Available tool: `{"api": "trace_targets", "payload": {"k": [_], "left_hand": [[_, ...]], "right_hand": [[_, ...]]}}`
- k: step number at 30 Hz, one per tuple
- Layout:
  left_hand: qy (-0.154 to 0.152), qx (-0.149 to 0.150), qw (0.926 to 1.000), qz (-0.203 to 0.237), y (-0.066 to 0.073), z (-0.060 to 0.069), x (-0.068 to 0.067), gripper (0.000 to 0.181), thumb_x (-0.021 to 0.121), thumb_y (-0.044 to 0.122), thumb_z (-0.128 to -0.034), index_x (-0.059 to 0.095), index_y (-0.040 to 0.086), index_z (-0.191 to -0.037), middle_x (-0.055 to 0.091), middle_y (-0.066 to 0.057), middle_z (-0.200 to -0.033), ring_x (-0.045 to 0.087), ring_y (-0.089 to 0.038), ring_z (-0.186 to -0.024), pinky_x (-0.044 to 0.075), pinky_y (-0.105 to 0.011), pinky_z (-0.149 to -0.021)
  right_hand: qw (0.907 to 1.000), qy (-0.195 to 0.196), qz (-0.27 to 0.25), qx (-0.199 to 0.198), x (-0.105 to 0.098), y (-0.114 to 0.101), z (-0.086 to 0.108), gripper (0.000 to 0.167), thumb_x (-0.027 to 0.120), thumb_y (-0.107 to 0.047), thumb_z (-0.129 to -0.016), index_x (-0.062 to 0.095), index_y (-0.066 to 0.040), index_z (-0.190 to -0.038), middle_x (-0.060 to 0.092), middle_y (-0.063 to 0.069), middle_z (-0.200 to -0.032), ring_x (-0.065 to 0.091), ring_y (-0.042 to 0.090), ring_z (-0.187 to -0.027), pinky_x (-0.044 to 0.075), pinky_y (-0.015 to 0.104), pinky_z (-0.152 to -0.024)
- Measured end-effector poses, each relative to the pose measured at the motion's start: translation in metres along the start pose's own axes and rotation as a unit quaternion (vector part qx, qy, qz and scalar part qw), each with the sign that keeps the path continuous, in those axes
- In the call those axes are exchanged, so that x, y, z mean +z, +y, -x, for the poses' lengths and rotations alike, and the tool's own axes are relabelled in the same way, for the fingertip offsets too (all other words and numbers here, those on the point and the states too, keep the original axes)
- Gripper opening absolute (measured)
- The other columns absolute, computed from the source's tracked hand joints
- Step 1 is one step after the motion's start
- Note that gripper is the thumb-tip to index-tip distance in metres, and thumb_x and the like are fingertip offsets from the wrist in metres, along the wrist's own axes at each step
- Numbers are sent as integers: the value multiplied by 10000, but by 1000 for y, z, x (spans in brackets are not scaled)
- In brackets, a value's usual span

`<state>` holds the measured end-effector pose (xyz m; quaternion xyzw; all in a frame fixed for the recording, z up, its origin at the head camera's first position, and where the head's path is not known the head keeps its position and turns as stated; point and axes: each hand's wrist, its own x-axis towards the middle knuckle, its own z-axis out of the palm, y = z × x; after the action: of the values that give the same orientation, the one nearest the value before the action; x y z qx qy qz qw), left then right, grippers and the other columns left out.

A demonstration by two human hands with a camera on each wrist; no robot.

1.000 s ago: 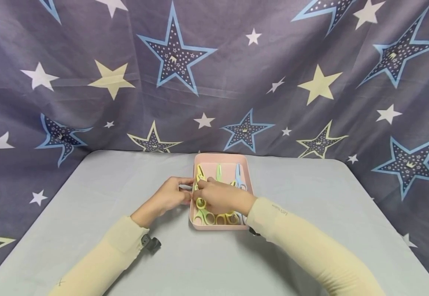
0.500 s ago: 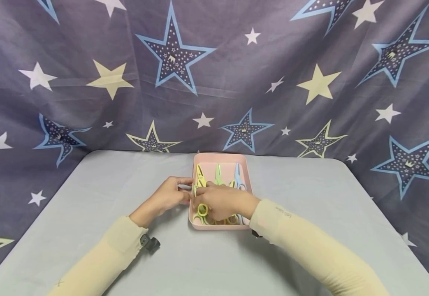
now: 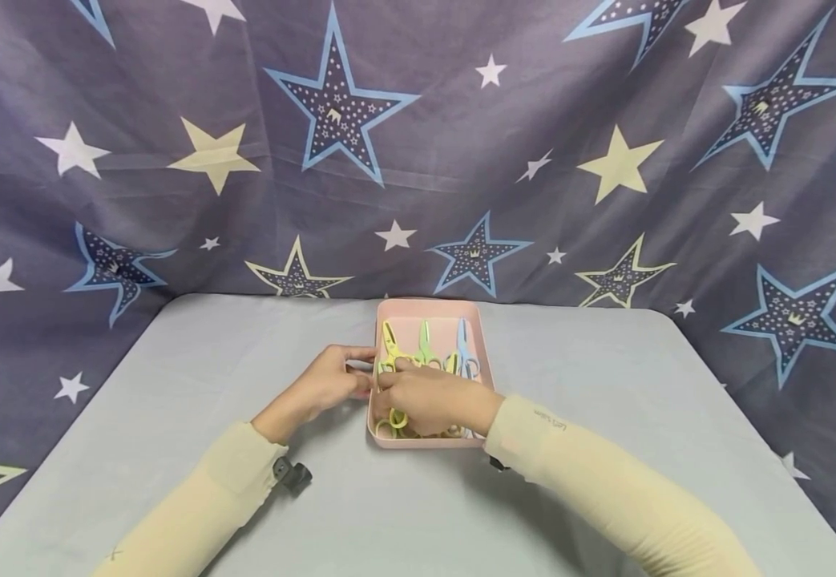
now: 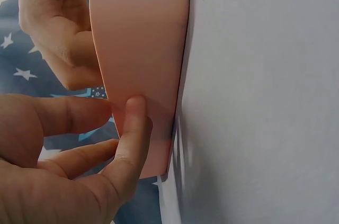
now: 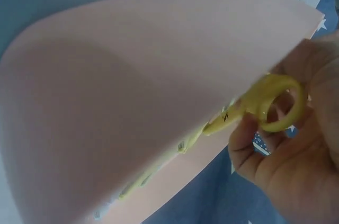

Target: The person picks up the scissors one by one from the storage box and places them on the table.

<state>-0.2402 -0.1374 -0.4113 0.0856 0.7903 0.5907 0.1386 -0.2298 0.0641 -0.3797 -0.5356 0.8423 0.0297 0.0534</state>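
In the head view, the right hand [image 3: 432, 398] covers the middle of the tray [image 3: 445, 330] and most handles of the scissors [image 3: 464, 340] in it, leaving their number unclear. In the right wrist view, a tray wall hides all but blurred slivers of the scissors beyond the held yellow pair [image 5: 259, 97], and the edges crop the tray. In the left wrist view, a wall conceals everything inside the tray; the top edge cuts off tray and right hand. Right of the tray, lettering [image 3: 551, 418] on a sleeve [image 3: 619, 481] is too small to read.
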Motion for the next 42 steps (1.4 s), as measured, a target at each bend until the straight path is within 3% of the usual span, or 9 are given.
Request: {"api": "trace_targets", "payload": {"k": [7,14,19,24,28,33,37,42], "left_hand": [[-11,-34,10000,56,0,-1,0,609,610,-107,-847,494,-105,-1445,606,-314,-1335,718,-288,-1015,660,-364,-870],[-11,-22,10000,73,-1,-2,1,612,610,-116,-838,501,-104,-1440,610,-313,-1331,717,-302,-1017,661,-349,-866],[-10,-9,10000,90,-1,-2,1,608,621,-113,-843,503,-101,-1439,618,-312,-1319,721,-309,-1000,664,-341,-851],[-11,20,10000,51,0,-2,1,603,630,-106,-846,506,-101,-1436,630,-311,-1300,727,-301,-979,666,-341,-842],[-3,27,10000,12,0,-1,1,603,628,-107,-842,507,-105,-1433,638,-311,-1286,727,-313,-987,666,-344,-845],[-56,-14,10000,45,0,-1,2,599,615,-106,-857,493,-106,-1444,619,-308,-1321,710,-369,-1054,662,-338,-855],[-82,-32,9999,149,-1,-1,2,597,611,-111,-863,485,-112,-1446,601,-312,-1345,703,-386,-1075,659,-343,-867],[-103,-22,9998,184,-1,-3,2,589,604,-116,-877,468,-127,-1450,572,-323,-1375,702,-379,-1091,655,-346,-875]], "right_hand": [[9998,-182,-96,-13,-3,0,6,376,808,-107,-801,760,-269,-1137,662,-119,-1192,469,137,-953,443,215,-790],[9981,-484,-388,-31,-10,1,8,485,777,27,-793,769,-230,-1204,712,-132,-1185,585,104,-1031,513,236,-970],[9987,-433,-34,-264,-11,-2,10,477,725,68,-810,767,-225,-1185,717,-95,-1150,592,117,-969,542,244,-893],[9983,-375,-310,-319,-11,-4,12,432,769,23,-809,767,-210,-1173,711,-91,-1108,586,98,-949,521,197,-873],[9985,-424,-326,-128,-10,-3,15,433,784,20,-803,759,-203,-1173,692,-78,-1105,558,104,-933,499,186,-823],[9989,-386,271,-59,-13,0,19,399,761,39,-805,749,-194,-1129,669,-65,-1093,554,104,-930,481,221,-828],[9987,-342,247,289,-22,4,27,346,715,40,-850,734,-204,-1095,632,-69,-1068,492,128,-914,482,224,-705],[9962,-153,415,754,-33,17,45,458,653,113,-834,740,-197,-1159,630,-50,-1120,454,153,-927,484,216,-612]]}}
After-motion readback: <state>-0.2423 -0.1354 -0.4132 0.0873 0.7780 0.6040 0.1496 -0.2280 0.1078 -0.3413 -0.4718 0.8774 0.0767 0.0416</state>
